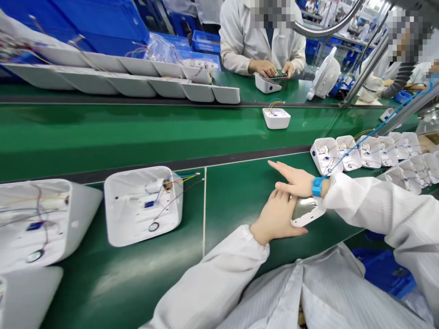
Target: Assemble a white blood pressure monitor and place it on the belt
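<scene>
My left hand (276, 218) grips a small white cover piece (306, 212) with a shiny inner face, just above the green bench near its front edge. My right hand (295, 181) hovers right over it with its fingers stretched flat toward the left and nothing in it; it touches the left hand's fingertips. A blue wrist strap (317, 186) sits on my right wrist, and a blue cord runs from it up to the right. The nearest open white housing (142, 205), with thin wires and a small ring part inside, lies to the left of my hands.
A second open housing (34, 224) lies at far left. Several wired housings (377, 153) are crowded at right. One housing (276, 118) rides the green conveyor belt (137, 132). Across it a co-worker's hands (270, 68) work on a unit; a white fan (325, 75) stands nearby.
</scene>
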Motion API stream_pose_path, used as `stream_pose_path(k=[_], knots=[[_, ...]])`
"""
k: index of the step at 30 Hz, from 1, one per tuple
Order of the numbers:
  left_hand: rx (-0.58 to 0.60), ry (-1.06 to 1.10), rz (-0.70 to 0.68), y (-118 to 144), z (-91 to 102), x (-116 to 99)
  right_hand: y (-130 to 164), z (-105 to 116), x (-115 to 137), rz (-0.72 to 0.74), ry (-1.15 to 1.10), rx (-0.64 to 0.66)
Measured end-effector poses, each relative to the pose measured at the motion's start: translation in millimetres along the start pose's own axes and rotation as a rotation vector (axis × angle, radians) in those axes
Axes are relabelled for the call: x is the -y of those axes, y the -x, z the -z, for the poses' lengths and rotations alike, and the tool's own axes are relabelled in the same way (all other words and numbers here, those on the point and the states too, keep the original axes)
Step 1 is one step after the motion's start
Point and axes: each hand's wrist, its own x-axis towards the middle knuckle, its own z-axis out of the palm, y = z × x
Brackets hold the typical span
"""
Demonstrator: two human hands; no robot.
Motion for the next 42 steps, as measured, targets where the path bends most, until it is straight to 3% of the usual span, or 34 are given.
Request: stream_pose_path(k=[5,11,17,20,23,26,28,31,34,39,42], knots=[[0.01,0.014,0.034,-2,1.4,-2,-12,-2,-9,0.015,-0.087,-0.014],[-0.029,-0.013,0.023,4,-4.2,-6,-3,-2,4,-0.037,0.042,0.056],[-0.08,-0.026,0.286,12,-11.8,-16,3,-6,16,-0.101,0.15,0.036],[-0.091,0.008,0.301,11,-11.8,-17,1,-9,12,-0.06,0.107,-0.119],[-0.147,0.023,0.286,12,-12.6,-16,5,-9,8,0.028,-0.048,-0.379],[-0.23,-0.04,0.206,19,-14.6,-14,25,-8,8,0.011,-0.148,-0.688],[-0.335,-0.107,0.105,24,-15.9,-13,50,-11,10,-0.045,-0.194,-0.787],[-0.48,-0.168,-0.076,29,-15.8,-10,92,-19,15,-0.155,-0.39,-0.632],[-0.52,-0.109,-0.2,28,-10.0,-7,119,-25,25,-0.208,-0.414,-0.559],[-0.52,0.255,-0.228,26,9.9,6,124,-17,46,0.023,-0.016,-0.631],[-0.467,0.341,-0.198,26,17.3,13,116,-10,54,0.16,0.065,-0.599]])
